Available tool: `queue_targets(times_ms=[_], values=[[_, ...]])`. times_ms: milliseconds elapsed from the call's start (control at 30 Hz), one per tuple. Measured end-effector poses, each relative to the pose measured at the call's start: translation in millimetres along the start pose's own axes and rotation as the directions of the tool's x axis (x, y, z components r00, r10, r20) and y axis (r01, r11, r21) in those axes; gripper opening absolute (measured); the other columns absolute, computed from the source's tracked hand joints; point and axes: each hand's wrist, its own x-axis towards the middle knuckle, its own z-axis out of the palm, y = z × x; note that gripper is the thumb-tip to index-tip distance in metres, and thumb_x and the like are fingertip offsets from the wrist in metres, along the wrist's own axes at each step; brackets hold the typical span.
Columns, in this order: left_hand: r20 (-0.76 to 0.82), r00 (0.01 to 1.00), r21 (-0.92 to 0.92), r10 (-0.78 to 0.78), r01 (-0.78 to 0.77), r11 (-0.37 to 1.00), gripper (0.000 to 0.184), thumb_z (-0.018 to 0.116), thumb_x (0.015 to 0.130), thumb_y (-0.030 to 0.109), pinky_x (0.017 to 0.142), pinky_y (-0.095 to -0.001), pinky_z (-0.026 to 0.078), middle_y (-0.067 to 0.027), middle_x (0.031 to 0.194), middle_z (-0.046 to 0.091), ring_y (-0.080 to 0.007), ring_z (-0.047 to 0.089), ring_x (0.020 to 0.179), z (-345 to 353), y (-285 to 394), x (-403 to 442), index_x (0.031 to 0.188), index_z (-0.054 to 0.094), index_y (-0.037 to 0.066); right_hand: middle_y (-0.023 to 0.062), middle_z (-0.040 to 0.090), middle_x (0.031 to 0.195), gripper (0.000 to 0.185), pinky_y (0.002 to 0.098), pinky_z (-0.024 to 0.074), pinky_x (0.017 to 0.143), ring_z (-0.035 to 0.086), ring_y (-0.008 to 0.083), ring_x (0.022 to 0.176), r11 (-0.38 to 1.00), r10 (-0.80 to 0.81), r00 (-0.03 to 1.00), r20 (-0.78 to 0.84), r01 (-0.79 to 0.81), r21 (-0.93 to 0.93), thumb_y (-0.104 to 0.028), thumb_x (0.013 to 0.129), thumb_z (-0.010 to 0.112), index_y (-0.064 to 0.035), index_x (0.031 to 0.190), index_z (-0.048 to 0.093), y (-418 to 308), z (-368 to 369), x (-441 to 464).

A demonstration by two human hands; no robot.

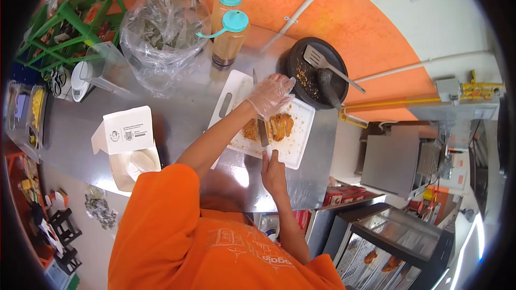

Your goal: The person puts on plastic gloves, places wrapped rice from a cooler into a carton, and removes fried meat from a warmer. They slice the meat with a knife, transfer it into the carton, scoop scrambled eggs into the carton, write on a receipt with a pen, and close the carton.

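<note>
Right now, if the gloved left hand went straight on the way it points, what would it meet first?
Probably the round black dish, at the rim nearest to the left hand. Height is hard to judge from this one view, so the hand might pass above the rim instead.

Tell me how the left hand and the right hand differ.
The left hand wears a clear plastic glove; the right hand is bare. The right hand grips the handle of the knife, while what the left hand touches is unclear. The left hand reaches farther from the body than the right. Both are near the sliced food.
</note>
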Motion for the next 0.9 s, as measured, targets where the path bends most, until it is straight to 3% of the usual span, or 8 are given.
queue_targets(times_ms=[167, 300, 600, 767, 800, 900], values=[[-0.049, 0.999, 0.014, 0.002, -0.001, 1.000, 0.050, 0.053, 0.100, 0.034, 0.111, -0.0439, 0.037, -0.0185, 0.128, 0.054, -0.0332, 0.048, 0.124, -39.6, 9.9, -8.2, 0.136, 0.047, 0.000, 0.0390, 0.059, 0.072, 0.031, 0.0614, 0.0427, 0.058, 0.060, 0.0574, 0.071, 0.995, 0.056, 0.998, 0.021, -0.058, 0.078, -0.027, 0.107, 0.045, 0.0048, 0.107, 0.046, -34.9, -3.2, -17.0], [-0.146, 0.988, -0.003, 0.049, -0.050, 0.999, 0.049, 0.055, 0.100, 0.033, 0.111, -0.0441, 0.037, -0.0181, 0.128, 0.054, -0.0336, 0.047, 0.124, -24.6, -3.6, -20.1, 0.136, 0.047, 0.001, 0.0385, 0.059, 0.069, 0.033, 0.0620, 0.0427, 0.058, 0.060, 0.0574, 0.070, 0.996, 0.076, 0.997, 0.023, -0.077, 0.048, -0.028, 0.107, 0.043, 0.0056, 0.109, 0.044, -43.0, 8.5, -21.1], [-0.017, 0.999, -0.024, 0.042, -0.042, 0.999, 0.051, 0.056, 0.098, 0.032, 0.112, -0.0447, 0.037, -0.0179, 0.129, 0.053, -0.0356, 0.046, 0.126, -22.2, -3.6, -24.7, 0.136, 0.047, -0.001, 0.0364, 0.059, 0.066, 0.038, 0.0606, 0.0435, 0.053, 0.060, 0.0560, 0.064, 0.993, 0.116, 0.993, -0.027, -0.116, 0.024, -0.027, 0.107, 0.044, 0.0093, 0.117, 0.043, -40.9, 36.0, -21.8], [-0.055, 0.998, -0.070, 0.035, -0.039, 0.997, 0.050, 0.056, 0.099, 0.032, 0.113, -0.0447, 0.035, -0.0186, 0.131, 0.053, -0.0356, 0.045, 0.127, 0.0, -9.6, -31.1, 0.135, 0.050, -0.002, 0.0349, 0.060, 0.065, 0.040, 0.0592, 0.0444, 0.049, 0.061, 0.0545, 0.062, 0.996, 0.089, 0.994, -0.061, -0.088, 0.013, -0.025, 0.106, 0.047, 0.0112, 0.123, 0.042, -14.1, 65.2, -14.8], [-0.065, 0.997, -0.067, 0.033, -0.037, 0.997, 0.050, 0.056, 0.099, 0.032, 0.114, -0.0447, 0.035, -0.0187, 0.132, 0.053, -0.0356, 0.045, 0.127, -2.9, -11.2, -26.9, 0.135, 0.050, -0.002, 0.0350, 0.060, 0.066, 0.035, 0.0602, 0.0456, 0.051, 0.061, 0.0549, 0.063, 0.994, 0.106, 0.990, -0.095, -0.108, -0.019, -0.025, 0.105, 0.048, 0.0080, 0.113, 0.043, -23.3, 60.6, -16.2], [-0.150, 0.985, 0.028, 0.088, -0.085, 0.996, 0.050, 0.055, 0.099, 0.032, 0.114, -0.0441, 0.035, -0.0190, 0.133, 0.052, -0.0356, 0.045, 0.128, 1.0, -12.6, -25.8, 0.134, 0.050, -0.002, 0.0353, 0.060, 0.067, 0.032, 0.0604, 0.0464, 0.052, 0.061, 0.0554, 0.064, 0.995, 0.080, 0.994, -0.076, -0.075, 0.070, -0.027, 0.106, 0.047, 0.0051, 0.107, 0.043, -18.8, 57.6, -14.5]])
